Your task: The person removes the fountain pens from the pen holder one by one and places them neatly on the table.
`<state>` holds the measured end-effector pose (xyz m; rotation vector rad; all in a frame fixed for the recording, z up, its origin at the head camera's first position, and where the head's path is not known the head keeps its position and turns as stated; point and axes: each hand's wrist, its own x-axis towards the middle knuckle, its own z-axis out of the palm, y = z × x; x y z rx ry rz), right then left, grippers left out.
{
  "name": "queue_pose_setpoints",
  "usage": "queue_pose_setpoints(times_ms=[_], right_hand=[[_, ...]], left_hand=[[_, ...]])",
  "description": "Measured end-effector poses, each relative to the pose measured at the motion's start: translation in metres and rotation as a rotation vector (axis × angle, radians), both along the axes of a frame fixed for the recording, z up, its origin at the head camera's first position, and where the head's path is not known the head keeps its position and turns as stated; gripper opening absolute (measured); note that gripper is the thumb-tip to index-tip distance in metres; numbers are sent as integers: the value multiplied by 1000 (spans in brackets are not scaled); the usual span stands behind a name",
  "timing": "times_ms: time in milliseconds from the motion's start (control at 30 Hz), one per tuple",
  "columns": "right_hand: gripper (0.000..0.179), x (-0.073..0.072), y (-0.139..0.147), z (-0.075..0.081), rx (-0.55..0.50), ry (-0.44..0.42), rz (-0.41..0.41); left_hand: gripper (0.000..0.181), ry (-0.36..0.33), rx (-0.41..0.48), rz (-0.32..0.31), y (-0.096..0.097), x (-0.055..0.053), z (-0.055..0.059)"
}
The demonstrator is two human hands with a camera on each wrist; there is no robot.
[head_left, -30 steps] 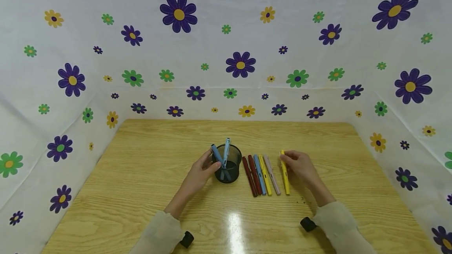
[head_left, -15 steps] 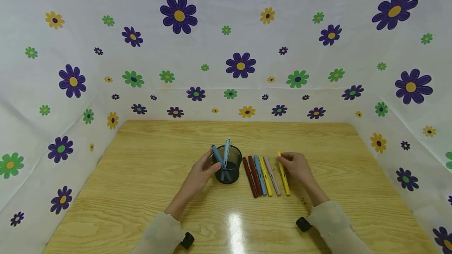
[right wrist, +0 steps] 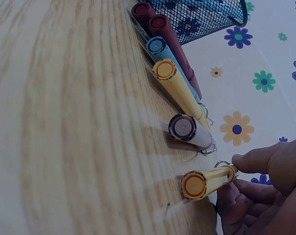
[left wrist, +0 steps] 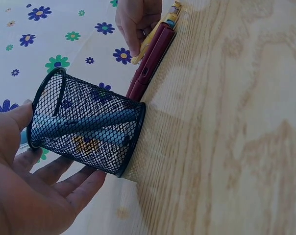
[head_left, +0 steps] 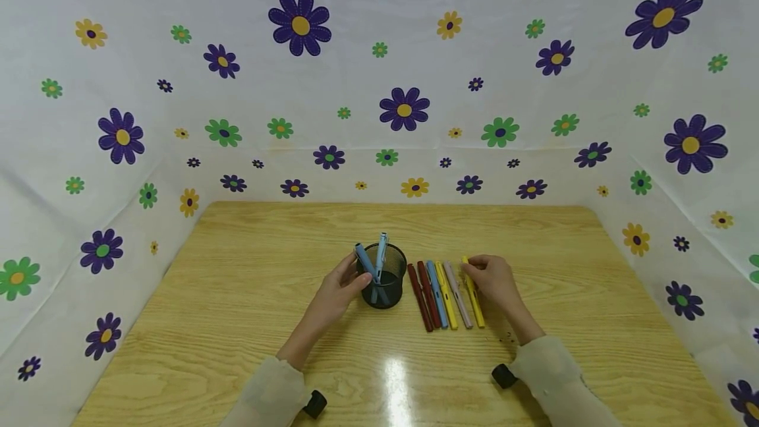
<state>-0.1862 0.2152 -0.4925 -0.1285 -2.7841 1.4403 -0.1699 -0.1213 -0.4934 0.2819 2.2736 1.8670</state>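
My left hand (head_left: pixel 328 296) holds a black mesh pen cup (head_left: pixel 389 296), thumb at the rim and fingers along its side. Inside the cup lean a blue pen (head_left: pixel 364 258) and a light blue pen (head_left: pixel 381 254). My right hand (head_left: pixel 495 279) pinches the far, clip end of a yellow pen (head_left: pixel 476 306) between thumb and fingers; its near end is at the table. Left of it lie two dark red pens (head_left: pixel 420 295), a blue pen (head_left: pixel 437 295), another yellow pen (head_left: pixel 447 296) and a pale pinkish-grey pen (head_left: pixel 458 296), side by side.
The wooden table (head_left: pixel 267 242) is enclosed at the back and sides by a white flowered cloth (head_left: pixel 356 78). Small dark specks (head_left: pixel 506 337) lie near my right wrist. Both sleeves carry a black wrist device (head_left: pixel 504 376).
My right hand has moved left with the yellow pen, whose far end has swung toward the pale pen. My left hand and the pen cup have stayed in place.
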Motion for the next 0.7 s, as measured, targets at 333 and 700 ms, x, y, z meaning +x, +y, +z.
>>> queue_pose_setpoints(times_ms=[333, 700], right_hand=[[35, 0, -1, -1, 34, 7, 0], [32, 3, -3, 2, -18, -21, -19]], left_hand=[[78, -3, -17, 4, 1, 1, 3], [77, 0, -5, 1, 1, 1, 3]])
